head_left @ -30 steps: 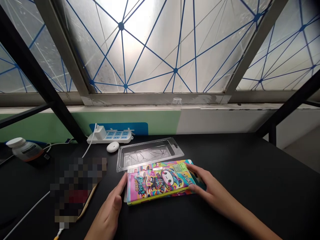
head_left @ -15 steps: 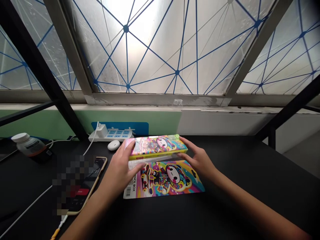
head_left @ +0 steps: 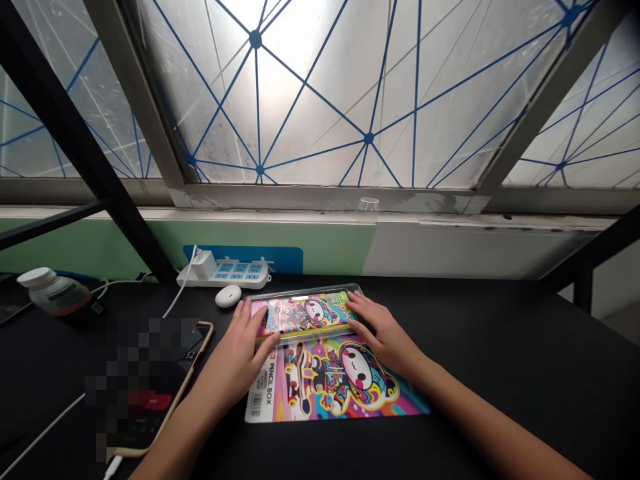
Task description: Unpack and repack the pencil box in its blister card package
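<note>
A colourful pencil box with a cartoon character on it lies in a clear plastic tray, just above the printed backing card. The card reads "PENCIL BOX" and has a barcode at its left end. My left hand grips the left end of the box, thumb at the near edge and fingers reaching over the far side. At the right end, my right hand holds the box and tray with fingertips and thumb. The fingers of both hands are bent around the ends.
A phone with a cable lies on the left, partly blurred out. Behind it are a white earbud case, a power strip and a bottle. The black table meets a wall below the windows.
The pencil box has come down from a raised, tilted position and now lies flatter in the clear tray. Both hands have gone down with it, staying at its ends.
</note>
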Tool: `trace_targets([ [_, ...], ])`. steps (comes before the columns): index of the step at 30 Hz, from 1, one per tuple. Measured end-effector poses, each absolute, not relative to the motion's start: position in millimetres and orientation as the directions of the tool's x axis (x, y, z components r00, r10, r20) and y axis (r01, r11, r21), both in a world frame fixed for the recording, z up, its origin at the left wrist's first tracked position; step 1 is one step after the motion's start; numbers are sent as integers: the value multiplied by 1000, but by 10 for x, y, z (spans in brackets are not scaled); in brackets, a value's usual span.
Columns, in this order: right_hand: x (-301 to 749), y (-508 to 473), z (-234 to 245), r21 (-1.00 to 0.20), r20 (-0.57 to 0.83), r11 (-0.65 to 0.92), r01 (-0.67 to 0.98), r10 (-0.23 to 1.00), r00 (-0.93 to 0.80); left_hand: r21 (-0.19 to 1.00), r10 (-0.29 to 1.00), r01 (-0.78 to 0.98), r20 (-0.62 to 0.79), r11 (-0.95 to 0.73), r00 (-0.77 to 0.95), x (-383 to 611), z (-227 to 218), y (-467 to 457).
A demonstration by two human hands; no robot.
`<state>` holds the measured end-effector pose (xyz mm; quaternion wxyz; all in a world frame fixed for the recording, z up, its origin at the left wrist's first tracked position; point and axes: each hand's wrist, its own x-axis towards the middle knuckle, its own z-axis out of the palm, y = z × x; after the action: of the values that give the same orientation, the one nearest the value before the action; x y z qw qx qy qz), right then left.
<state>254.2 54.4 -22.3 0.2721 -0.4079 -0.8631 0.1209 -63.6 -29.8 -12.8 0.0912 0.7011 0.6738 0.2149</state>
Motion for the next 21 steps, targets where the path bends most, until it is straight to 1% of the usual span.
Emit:
trace_targets([
  [3, 2528, 511, -172, -301, 432, 692, 657, 713, -552, 325, 973, 938, 229, -119, 44, -622, -108, -272],
  [5, 2497, 437, -114, -202, 499, 753, 626, 629, -596, 256, 963, 956, 259, -145, 77, -583, -84, -247],
  [7, 2439, 317, -54, -138, 534, 834, 535, 517, -669, 203, 955, 964, 274, -173, 114, -493, -43, -219],
  [9, 2353, 164, -14, -128, 514, 905, 406, 411, -753, 168, 949, 961, 266, -219, 170, -348, 4, -184],
  [10, 2303, 85, -4, -141, 485, 926, 349, 372, -792, 156, 946, 956, 253, -248, 204, -262, 24, -160],
  [12, 2210, -59, 5, -204, 392, 936, 288, 347, -852, 153, 940, 941, 211, -303, 268, -92, 47, -98],
  [15, 2139, -186, 18, -355, 176, 885, 301, 379, -908, 171, 943, 931, 144, -322, 299, 69, 36, 22],
  [17, 2151, -211, 34, -440, 44, 833, 336, 394, -918, 175, 945, 932, 135, -317, 296, 77, 11, 94],
  [19, 2188, -208, 51, -486, -23, 796, 361, 402, -915, 171, 941, 929, 153, -327, 302, 18, -12, 137],
  [21, 2222, -196, 60, -494, -30, 786, 372, 412, -911, 172, 936, 925, 160, -339, 313, -73, -25, 152],
])
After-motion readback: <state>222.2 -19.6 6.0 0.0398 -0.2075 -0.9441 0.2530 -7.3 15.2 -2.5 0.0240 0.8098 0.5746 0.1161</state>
